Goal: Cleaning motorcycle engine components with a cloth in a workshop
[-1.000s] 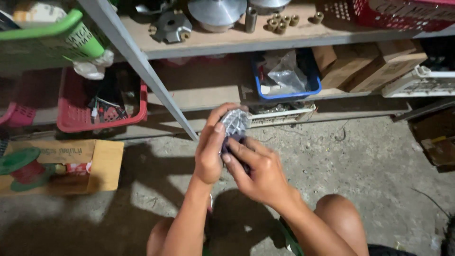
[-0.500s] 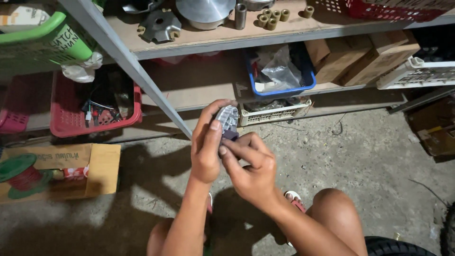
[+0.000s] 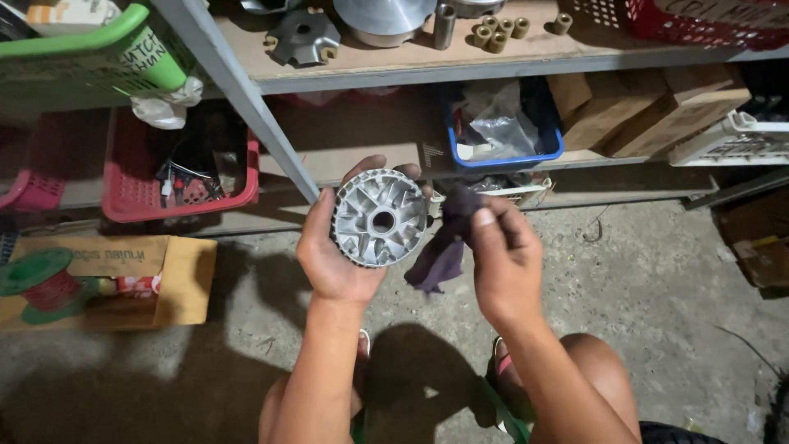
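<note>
The finned metal disc (image 3: 380, 218) sits upright, gripped in the left hand (image 3: 333, 255), while the right hand (image 3: 503, 255) pinches a dark rag (image 3: 444, 247).

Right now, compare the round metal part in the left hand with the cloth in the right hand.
The round metal part is rigid, pale silver and ribbed with a centre hole; the cloth is limp, dark purple and crumpled. The left hand holds the part upright, face to the camera, while the cloth hangs down from the right hand. Both are held up above the concrete floor.
</note>
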